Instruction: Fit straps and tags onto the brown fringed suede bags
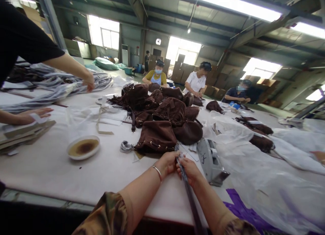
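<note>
My left hand (169, 161) and my right hand (189, 168) meet just in front of a brown drawstring bag (156, 136). Both are closed in a pinch on a long dark strap (190, 199), its upper part covered in greyish plastic wrap. From my fingers the strap runs down toward me, over the table edge. The bag lies on its side, small metal eyelets along its rim. To the right of my right hand stands a grey tape dispenser (210, 160). My fingertips partly hide the strap's end.
Brown bags (170, 109) are heaped beyond my hands. A shallow dish (83, 147) of brownish stuff stands left on the white table (109, 179). Clear plastic sheets (254, 167) and purple plastic (243, 211) lie right. A co-worker's arm (71, 67) reaches in from the left; other people work opposite.
</note>
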`<state>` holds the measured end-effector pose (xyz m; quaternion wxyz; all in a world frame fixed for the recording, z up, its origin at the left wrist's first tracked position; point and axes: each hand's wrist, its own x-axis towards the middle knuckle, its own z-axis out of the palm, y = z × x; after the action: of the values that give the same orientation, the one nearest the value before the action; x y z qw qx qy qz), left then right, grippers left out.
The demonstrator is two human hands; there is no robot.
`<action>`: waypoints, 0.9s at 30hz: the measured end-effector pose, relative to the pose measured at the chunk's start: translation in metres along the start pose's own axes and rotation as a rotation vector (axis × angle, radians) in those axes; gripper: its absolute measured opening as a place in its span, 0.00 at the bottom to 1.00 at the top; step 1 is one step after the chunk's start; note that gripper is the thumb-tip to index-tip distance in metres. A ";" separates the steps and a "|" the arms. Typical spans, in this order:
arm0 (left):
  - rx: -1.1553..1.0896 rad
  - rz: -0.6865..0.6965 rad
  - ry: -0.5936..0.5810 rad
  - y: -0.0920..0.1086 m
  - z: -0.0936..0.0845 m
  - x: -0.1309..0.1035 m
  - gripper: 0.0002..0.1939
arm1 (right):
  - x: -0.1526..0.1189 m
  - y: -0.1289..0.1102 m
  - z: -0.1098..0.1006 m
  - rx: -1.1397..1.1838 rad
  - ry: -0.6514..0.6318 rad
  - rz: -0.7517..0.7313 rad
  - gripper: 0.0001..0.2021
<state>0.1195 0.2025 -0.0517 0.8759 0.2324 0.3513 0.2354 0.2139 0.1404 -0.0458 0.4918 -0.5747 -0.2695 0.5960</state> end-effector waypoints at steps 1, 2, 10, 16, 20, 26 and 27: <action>-0.016 0.007 -0.009 0.000 -0.001 0.001 0.18 | -0.002 0.000 -0.002 -0.006 -0.002 -0.007 0.11; -0.029 0.011 -0.016 -0.001 -0.002 0.002 0.17 | -0.004 0.000 -0.004 -0.005 -0.018 -0.012 0.13; -0.107 0.048 -0.024 0.002 -0.006 -0.002 0.16 | -0.018 0.001 -0.011 0.011 -0.117 0.066 0.21; -0.087 0.177 0.108 -0.002 0.002 -0.005 0.07 | -0.058 0.019 -0.017 -0.086 -0.143 0.098 0.18; -0.034 0.189 0.183 -0.006 0.006 -0.002 0.06 | -0.091 0.035 -0.025 -0.160 -0.160 0.157 0.18; -0.014 0.165 0.224 -0.004 0.011 0.004 0.06 | -0.128 0.040 -0.041 -0.351 -0.344 0.103 0.23; -0.016 0.159 0.230 -0.002 0.013 0.003 0.06 | -0.131 0.038 -0.043 -0.343 -0.367 0.090 0.24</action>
<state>0.1316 0.1995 -0.0463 0.8101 0.2241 0.4282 0.3319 0.2248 -0.0018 -0.0331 0.3030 -0.5435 -0.4257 0.6570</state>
